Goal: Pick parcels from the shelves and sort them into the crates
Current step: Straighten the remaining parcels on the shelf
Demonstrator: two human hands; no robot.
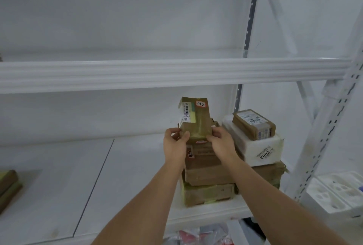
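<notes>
A small brown cardboard parcel (197,122) with a barcode label and a red-edged sticker stands tilted upright on top of a stack of brown boxes (206,176) on the white shelf (117,166). My left hand (175,142) grips its lower left edge. My right hand (222,142) grips its lower right edge. To the right, a small brown parcel (253,123) lies on a white parcel (255,146) marked 2002.
The upper shelf beam (157,73) runs across just above the parcels. White perforated uprights (330,126) stand at the right. Brown parcels (7,187) lie at the far left shelf edge. White foam trays (337,191) sit at the right. Red and clear bags (202,235) lie on the level below.
</notes>
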